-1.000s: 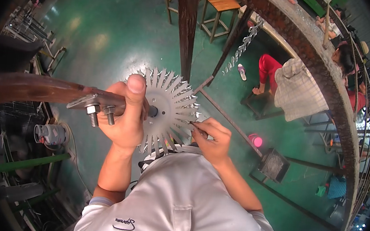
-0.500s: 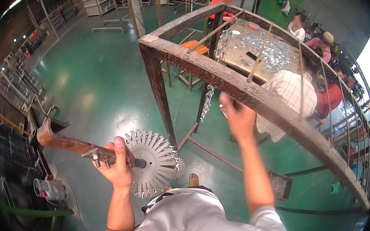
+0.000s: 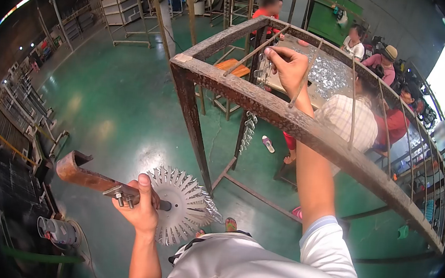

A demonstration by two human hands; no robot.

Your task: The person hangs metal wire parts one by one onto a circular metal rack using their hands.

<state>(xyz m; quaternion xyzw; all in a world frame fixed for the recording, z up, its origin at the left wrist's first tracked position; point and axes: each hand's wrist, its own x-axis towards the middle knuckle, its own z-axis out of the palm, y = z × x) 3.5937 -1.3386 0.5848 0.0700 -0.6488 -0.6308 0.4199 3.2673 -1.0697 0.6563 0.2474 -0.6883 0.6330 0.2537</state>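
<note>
My left hand (image 3: 141,206) is wrapped round the shaft of a rusty metal bracket (image 3: 90,179) fitted with bolts. Beyond that hand is a round disc with slotted, finger-like edges (image 3: 178,204); shiny small metal pieces (image 3: 212,209) hang from its right side. My right hand (image 3: 288,65) is raised over the rusty metal frame (image 3: 238,87), its thumb and fingers pinched together. Just below those fingertips hangs a strand of small shiny metal pieces (image 3: 249,131), partly hidden by the frame. Whatever the pinch holds is too small to make out.
Thin rods (image 3: 352,98) cross the frame. Behind it, several people sit round a table (image 3: 320,101) strewn with shiny metal pieces. An orange stool (image 3: 233,67) stands beside the frame leg. A gas cylinder (image 3: 58,230) is at lower left, and a sandal (image 3: 268,144) lies on the floor.
My right hand has risen from in front of the frame's side bar to above it, near the strand's top, and its fingers have pinched. My left hand still grips the bracket shaft.
</note>
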